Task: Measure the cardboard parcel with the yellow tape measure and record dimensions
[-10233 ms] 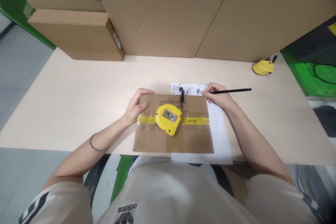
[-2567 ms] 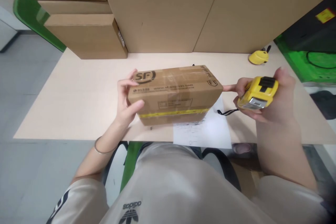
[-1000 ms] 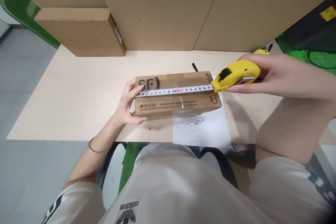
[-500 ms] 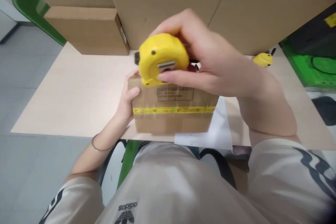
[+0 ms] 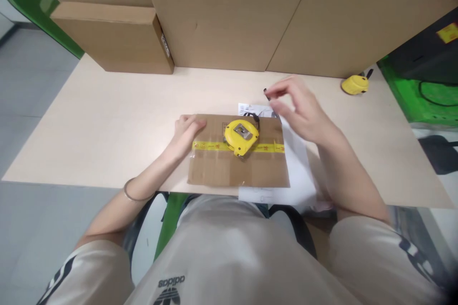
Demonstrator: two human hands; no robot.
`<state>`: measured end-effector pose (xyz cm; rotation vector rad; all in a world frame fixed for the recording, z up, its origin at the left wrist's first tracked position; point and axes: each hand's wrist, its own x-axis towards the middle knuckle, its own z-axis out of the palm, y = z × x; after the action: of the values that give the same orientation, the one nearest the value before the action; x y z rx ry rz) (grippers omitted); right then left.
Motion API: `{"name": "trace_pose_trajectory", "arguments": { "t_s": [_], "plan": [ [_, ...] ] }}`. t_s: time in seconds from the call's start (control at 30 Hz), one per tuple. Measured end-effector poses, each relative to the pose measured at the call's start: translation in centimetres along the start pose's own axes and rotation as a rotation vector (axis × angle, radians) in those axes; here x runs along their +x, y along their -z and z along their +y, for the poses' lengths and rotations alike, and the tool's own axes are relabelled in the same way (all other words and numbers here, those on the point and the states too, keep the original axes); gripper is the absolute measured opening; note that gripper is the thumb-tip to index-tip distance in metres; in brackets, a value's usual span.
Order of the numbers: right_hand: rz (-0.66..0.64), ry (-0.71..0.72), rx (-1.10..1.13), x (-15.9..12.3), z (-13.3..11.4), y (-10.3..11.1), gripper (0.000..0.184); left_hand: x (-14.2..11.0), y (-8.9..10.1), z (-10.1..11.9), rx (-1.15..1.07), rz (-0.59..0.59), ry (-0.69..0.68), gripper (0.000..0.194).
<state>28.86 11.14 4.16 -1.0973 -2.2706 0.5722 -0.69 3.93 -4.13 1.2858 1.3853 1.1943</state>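
A small cardboard box (image 5: 218, 167) with a band of yellow printed tape lies at the front of the table. My left hand (image 5: 186, 131) grips its far left corner, thumb on top and other fingers partly hidden at the side. On the box rests a yellow tape measure (image 5: 240, 136) with a black strap, touched by neither hand. Beyond the box's far right corner, my right hand (image 5: 295, 109) is closed in a pinch at the end of a thin black thing (image 5: 266, 94), apparently a pen; most of it is hidden. Printed white paper (image 5: 296, 162) lies under the box.
Large cardboard boxes (image 5: 229, 14) line the back of the table, with a flatter carton (image 5: 114, 43) at the left. A second yellow tape measure (image 5: 355, 85) stands at the back right. A green chair (image 5: 32, 5) is behind the left corner.
My right hand has let go of the tape measure, which now lies on the box, and has moved right to the black thing. The box has tipped down flat, the left hand still on it.
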Motion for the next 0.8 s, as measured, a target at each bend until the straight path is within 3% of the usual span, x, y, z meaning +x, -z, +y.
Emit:
{"name": "trace_pose_trajectory", "arguments": {
  "t_s": [0.1,0.2,0.33,0.43,0.57,0.7,0.8],
  "plan": [
    [0.025,-0.372,-0.165,-0.4,4.0,0.6,0.040,0.7,0.4,0.2,-0.017,-0.084,0.091,0.023],
    [-0.092,-0.504,-0.245,-0.8,8.0,-1.1,0.038,1.4,0.5,1.1,-0.073,-0.151,0.111,0.024],
    [-0.182,-0.521,-0.168,-1.1,11.4,-3.5,0.030,3.0,0.6,1.4,-0.054,-0.199,0.058,0.029],
    [-0.173,-0.508,-0.012,-1.2,12.8,-3.3,0.033,4.0,0.5,0.9,-0.092,-0.232,0.002,0.027],
    [-0.015,-0.479,0.252,-1.2,14.1,-2.8,0.039,4.0,0.2,0.1,-0.134,-0.247,0.017,0.033],
    [0.159,-0.443,0.427,-1.0,14.8,-3.9,0.052,3.3,0.1,-0.4,-0.188,-0.297,0.055,0.046],
    [0.199,-0.435,0.487,-0.8,14.9,-4.9,0.051,3.2,0.0,-0.6,-0.207,-0.297,0.061,0.047]
  ]
}}
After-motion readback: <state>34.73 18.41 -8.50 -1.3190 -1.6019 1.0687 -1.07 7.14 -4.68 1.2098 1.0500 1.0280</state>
